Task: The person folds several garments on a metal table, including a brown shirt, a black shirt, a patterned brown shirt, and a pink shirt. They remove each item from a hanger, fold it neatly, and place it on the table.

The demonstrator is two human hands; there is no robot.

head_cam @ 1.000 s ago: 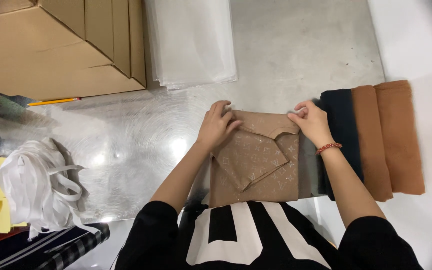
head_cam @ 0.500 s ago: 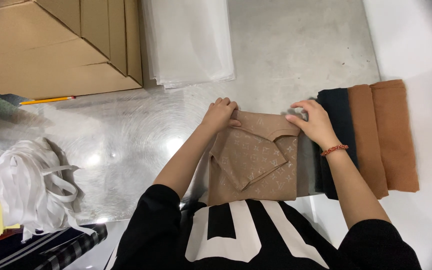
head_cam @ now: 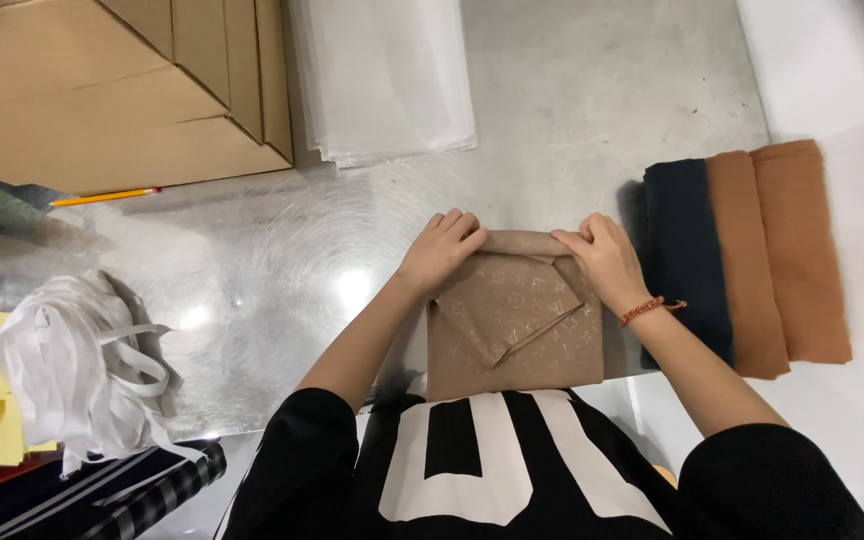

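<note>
A folded tan cloth [head_cam: 517, 330] with a pale repeated pattern lies on the shiny metal table [head_cam: 282, 250] right in front of me. My left hand [head_cam: 442, 250] grips its far left corner with curled fingers. My right hand [head_cam: 607, 262], with a red cord bracelet at the wrist, presses on the far right corner. A triangular flap of the cloth is folded over the middle.
A row of folded cloths, dark navy [head_cam: 687, 260] and rust brown [head_cam: 782, 250], lies to the right. A stack of clear plastic bags [head_cam: 382, 75] and cardboard boxes [head_cam: 112, 85] sit at the back. A pencil [head_cam: 102, 197], white ribbons [head_cam: 72, 365] and checked cloth [head_cam: 142, 490] are at left.
Both hands have drawn closer together along the far edge of the tan cloth; the far edge is now folded over and the right hand has come in from the side.
</note>
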